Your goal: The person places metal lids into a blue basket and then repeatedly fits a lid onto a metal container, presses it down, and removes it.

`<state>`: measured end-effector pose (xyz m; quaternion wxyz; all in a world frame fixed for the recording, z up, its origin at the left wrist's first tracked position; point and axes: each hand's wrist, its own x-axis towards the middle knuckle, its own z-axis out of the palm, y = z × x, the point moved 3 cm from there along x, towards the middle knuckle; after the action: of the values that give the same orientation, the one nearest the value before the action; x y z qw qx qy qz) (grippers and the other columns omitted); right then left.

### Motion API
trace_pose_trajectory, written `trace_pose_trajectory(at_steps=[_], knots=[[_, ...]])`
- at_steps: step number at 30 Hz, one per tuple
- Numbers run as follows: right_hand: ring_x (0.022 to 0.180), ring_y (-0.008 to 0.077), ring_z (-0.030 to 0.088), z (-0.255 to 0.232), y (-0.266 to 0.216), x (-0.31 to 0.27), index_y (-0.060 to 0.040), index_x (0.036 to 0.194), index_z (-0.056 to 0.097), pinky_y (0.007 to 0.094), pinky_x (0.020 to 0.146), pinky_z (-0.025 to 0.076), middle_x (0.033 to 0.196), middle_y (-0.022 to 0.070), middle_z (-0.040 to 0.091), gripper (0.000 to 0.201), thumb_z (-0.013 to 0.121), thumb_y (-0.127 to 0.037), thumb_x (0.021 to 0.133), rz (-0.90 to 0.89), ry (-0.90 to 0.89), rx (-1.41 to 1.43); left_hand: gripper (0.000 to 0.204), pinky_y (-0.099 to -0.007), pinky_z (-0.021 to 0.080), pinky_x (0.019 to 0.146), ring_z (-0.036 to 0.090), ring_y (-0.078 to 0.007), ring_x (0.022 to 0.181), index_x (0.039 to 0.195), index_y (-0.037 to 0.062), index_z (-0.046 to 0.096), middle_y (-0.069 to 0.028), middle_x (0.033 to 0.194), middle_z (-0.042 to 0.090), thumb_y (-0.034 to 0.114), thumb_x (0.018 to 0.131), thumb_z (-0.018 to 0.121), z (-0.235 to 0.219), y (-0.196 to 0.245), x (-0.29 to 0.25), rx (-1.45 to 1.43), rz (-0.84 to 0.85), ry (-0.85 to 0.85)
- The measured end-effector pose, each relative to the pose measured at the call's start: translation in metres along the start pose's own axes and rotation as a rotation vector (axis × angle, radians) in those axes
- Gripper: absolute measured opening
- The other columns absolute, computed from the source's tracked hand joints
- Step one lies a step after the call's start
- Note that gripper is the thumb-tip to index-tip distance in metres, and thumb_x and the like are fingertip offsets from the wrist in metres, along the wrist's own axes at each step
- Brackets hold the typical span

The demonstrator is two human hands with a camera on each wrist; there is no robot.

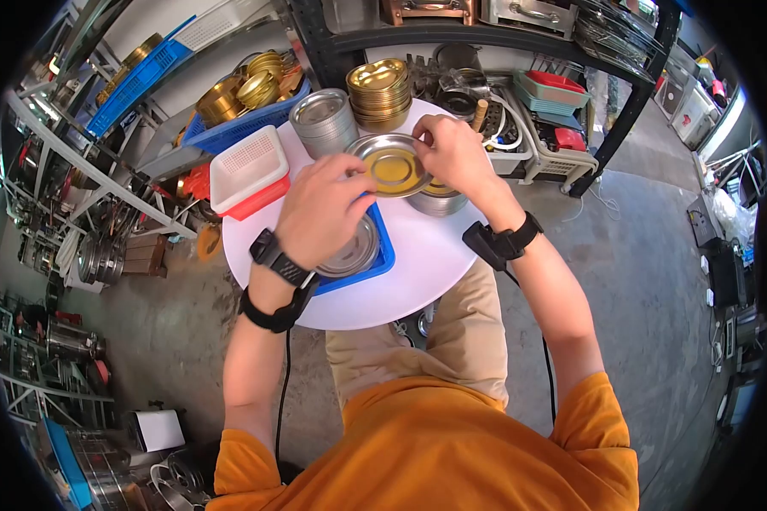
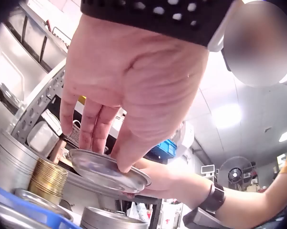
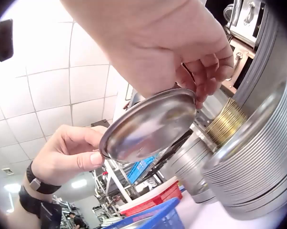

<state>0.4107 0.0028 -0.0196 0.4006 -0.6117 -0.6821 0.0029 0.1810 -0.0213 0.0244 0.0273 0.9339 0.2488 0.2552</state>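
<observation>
A shallow round metal plate is held up above the table between both hands, its inner face showing gold in the head view. Its silver underside faces the right wrist camera. The left hand pinches the near-left rim, thumb below, fingers above. At the opposite rim the right hand grips with thumb and curled fingers. Beneath the left hand, a blue basket holds silver plates. A stack of silver plates stands under the right hand, partly hidden by the held plate.
Farther back on the white round table stand a silver stack and a stack of gold bowls. White and red baskets sit at the left edge. Shelves with cookware rise behind; a crate lies right.
</observation>
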Motion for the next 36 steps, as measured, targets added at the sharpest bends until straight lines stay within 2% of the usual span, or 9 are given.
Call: trace_pose_trajectory(at_steps=[2,5,9,15,21,28,34,36], knots=[[0.084,0.0368,0.074,0.011,-0.016,-0.003,-0.0009,0.099,0.073,0.0458,0.078,0.058,0.090,0.0197,0.075,0.014,0.071,-0.010,0.088,-0.032,-0.006,0.039,0.018,-0.0426,0.051,0.099,0.063,-0.0347,0.117,0.104,0.0043,0.076,-0.0128,0.124,0.065,0.013,0.088,0.077,-0.015,-0.004,-0.022,-0.006,-0.086,0.017],[0.084,0.0382,0.072,0.024,-0.040,-0.012,-0.0012,0.098,0.071,0.0466,0.078,0.057,0.092,0.0197,0.073,0.013,0.070,-0.010,0.088,-0.072,-0.062,0.101,0.019,-0.0434,0.050,0.101,0.062,-0.0367,0.118,0.103,0.0045,0.076,-0.0153,0.126,0.065,0.013,0.087,0.079,-0.024,-0.009,-0.056,0.028,-0.157,0.057],[0.087,0.0406,0.071,0.047,-0.061,-0.029,-0.0019,0.097,0.070,0.0486,0.078,0.056,0.094,0.0195,0.072,0.012,0.071,-0.010,0.088,-0.070,-0.139,0.140,0.020,-0.0431,0.050,0.102,0.061,-0.0370,0.121,0.103,0.0057,0.077,-0.0168,0.130,0.064,0.014,0.085,0.081,-0.021,-0.011,-0.093,-0.004,-0.255,0.066],[0.092,0.0418,0.070,0.072,-0.063,-0.052,-0.0050,0.107,0.069,0.0506,0.080,0.057,0.102,0.0184,0.069,0.023,0.075,-0.009,0.085,-0.113,-0.239,0.074,0.021,-0.0461,0.045,0.109,0.055,-0.0396,0.130,0.103,0.0064,0.078,-0.0201,0.138,0.059,0.018,0.086,0.081,-0.001,-0.018,-0.125,-0.033,-0.358,0.050],[0.094,0.0417,0.069,0.078,-0.065,-0.063,-0.0070,0.108,0.068,0.0509,0.079,0.057,0.106,0.0168,0.064,0.026,0.078,-0.009,0.084,-0.134,-0.297,0.023,0.016,-0.0465,0.046,0.108,0.056,-0.0395,0.129,0.098,0.0026,0.078,-0.0203,0.136,0.060,0.016,0.090,0.077,0.018,-0.023,-0.140,-0.070,-0.384,0.091],[0.092,0.0424,0.069,0.078,-0.063,-0.062,-0.0051,0.107,0.068,0.0512,0.079,0.057,0.104,0.0183,0.063,0.022,0.076,-0.010,0.087,-0.152,-0.302,0.024,0.015,-0.0463,0.046,0.108,0.056,-0.0395,0.127,0.099,0.0020,0.077,-0.0200,0.133,0.062,0.015,0.091,0.075,0.017,-0.021,-0.138,-0.062,-0.369,0.122],[0.089,0.0417,0.070,0.072,-0.057,-0.064,-0.0035,0.105,0.070,0.0508,0.078,0.058,0.104,0.0212,0.066,0.018,0.073,-0.010,0.089,-0.188,-0.218,0.131,0.020,-0.0465,0.047,0.106,0.059,-0.0391,0.124,0.106,0.0045,0.075,-0.0184,0.133,0.063,0.017,0.091,0.076,0.013,-0.015,-0.128,-0.031,-0.376,0.065],[0.087,0.0412,0.070,0.063,-0.051,-0.056,-0.0023,0.104,0.071,0.0505,0.078,0.057,0.099,0.0215,0.069,0.016,0.070,-0.009,0.090,-0.152,-0.193,0.308,0.022,-0.0462,0.047,0.104,0.060,-0.0385,0.122,0.108,0.0052,0.074,-0.0172,0.132,0.063,0.018,0.091,0.076,0.009,-0.010,-0.119,-0.040,-0.380,0.042]])
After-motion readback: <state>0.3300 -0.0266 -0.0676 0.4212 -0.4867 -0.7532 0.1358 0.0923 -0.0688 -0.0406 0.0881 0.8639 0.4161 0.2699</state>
